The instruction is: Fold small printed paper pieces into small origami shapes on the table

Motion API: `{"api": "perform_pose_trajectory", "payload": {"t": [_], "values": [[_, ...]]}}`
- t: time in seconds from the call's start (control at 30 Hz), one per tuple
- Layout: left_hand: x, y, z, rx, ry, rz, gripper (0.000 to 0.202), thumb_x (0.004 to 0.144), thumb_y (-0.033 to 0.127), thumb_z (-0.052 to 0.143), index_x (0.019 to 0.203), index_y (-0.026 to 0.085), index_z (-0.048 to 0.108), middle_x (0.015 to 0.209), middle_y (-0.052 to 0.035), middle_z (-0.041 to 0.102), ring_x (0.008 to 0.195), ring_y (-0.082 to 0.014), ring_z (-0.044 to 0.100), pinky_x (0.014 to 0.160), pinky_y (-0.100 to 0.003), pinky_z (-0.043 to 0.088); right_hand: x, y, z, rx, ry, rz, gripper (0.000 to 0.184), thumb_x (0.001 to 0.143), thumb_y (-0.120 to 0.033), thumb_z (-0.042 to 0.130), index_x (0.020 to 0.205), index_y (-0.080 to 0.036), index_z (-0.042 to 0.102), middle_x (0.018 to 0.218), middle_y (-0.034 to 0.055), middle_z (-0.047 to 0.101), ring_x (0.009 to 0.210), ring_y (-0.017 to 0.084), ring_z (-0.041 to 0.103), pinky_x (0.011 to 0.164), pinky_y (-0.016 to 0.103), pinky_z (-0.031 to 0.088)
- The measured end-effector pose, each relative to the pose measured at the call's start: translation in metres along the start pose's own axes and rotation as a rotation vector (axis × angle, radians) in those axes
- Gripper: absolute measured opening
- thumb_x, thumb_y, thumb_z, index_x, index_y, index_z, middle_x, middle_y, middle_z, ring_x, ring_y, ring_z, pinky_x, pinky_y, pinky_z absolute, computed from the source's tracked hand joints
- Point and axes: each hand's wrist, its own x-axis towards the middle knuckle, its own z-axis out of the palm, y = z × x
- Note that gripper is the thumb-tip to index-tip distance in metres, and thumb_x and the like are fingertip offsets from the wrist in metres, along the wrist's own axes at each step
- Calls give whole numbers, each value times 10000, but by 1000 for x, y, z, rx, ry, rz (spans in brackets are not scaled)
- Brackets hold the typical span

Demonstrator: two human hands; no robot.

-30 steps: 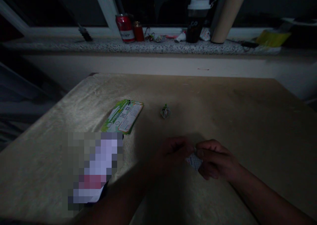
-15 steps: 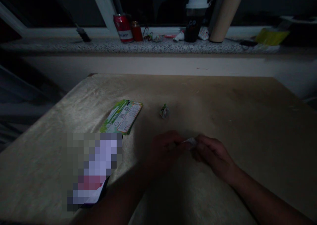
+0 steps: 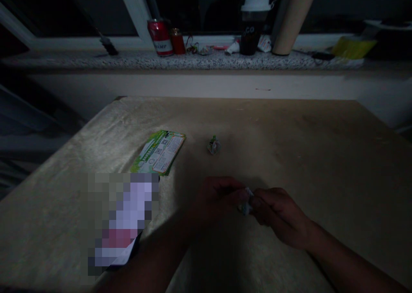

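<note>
Head view, dimly lit: I find both hands engaged on one small printed piece (image 3: pixel 246 208), apparently paper or film, above the worktop (image 3: pixel 325 151), well short of its far edge. The left hand (image 3: pixel 217 198) pinches one side with thumb and finger; the right hand (image 3: pixel 280 211) pinches the other, fingers curled. Contact between piece and surface I cannot tell. A crumpled bundle (image 3: pixel 213 146) with a green tip lies nearer the far edge, apart from both hands. Green cards (image 3: pixel 161 153) lie toward the left edge, a blurred phone-like device (image 3: pixel 128 215) just nearer me. I judge the step in hand as two-handed fingertip manipulation; the next move calls for light, even pressure from both sides.
</note>
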Motion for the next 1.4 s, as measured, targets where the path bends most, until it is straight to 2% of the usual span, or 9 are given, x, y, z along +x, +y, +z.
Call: {"api": "perform_pose_trajectory", "payload": {"t": [0.17,0.33,0.57,0.77,0.87,0.93,1.1,1.27,1.4], "values": [[-1,3,-1,138,-11,7,252,879,358,758,795,120,771,653,-31,696,568,-111,606,551,-210,470,-2,3,3,136,-5,53,409,1101,-358,408,763,-186,560,566,-52,470,482,76,426,469,208,320],[-4,8,1,291,16,125,207,909,289,704,802,125,772,641,-21,679,568,-102,593,549,-203,447,0,9,6,361,25,160,471,1080,-449,446,717,-180,577,498,-60,441,431,77,380,409,203,293],[-3,3,4,127,-43,4,237,906,350,692,858,122,735,691,-34,689,570,-123,619,548,-222,498,0,10,1,180,13,17,432,1068,-348,488,685,-171,581,549,-45,465,479,70,415,457,205,300],[-5,4,3,422,-17,259,200,946,260,631,868,132,764,709,-35,717,615,-121,633,593,-218,461,2,15,7,396,18,212,486,1032,-472,513,649,-179,577,486,-54,438,417,82,396,408,208,320],[-6,6,5,447,-19,284,188,950,237,621,878,135,762,715,-30,723,629,-121,643,624,-225,472,2,16,10,509,27,307,501,993,-530,555,628,-187,565,457,-70,403,384,80,359,381,209,313],[-5,6,6,402,-8,207,189,945,261,629,868,137,749,713,-30,718,644,-131,651,634,-233,484,1,15,9,460,60,284,505,996,-523,558,624,-180,573,464,-56,435,397,80,374,390,207,303],[-3,5,8,196,-32,19,236,929,363,656,895,137,715,772,-47,721,686,-154,671,640,-255,516,0,12,5,238,99,60,492,1051,-438,490,648,-173,584,507,-49,435,439,79,390,425,214,284],[-3,6,7,320,-13,79,153,902,249,656,828,137,728,703,-18,683,633,-120,623,605,-224,468,3,11,3,67,90,35,456,1046,-385,490,669,-162,619,514,-60,376,449,83,372,438,227,275],[-3,-3,7,233,15,53,195,904,330,695,894,141,740,732,-28,707,641,-127,643,615,-230,496,4,7,2,104,139,34,459,1035,-339,490,621,-170,600,497,-55,402,438,84,368,423,226,274]]}}
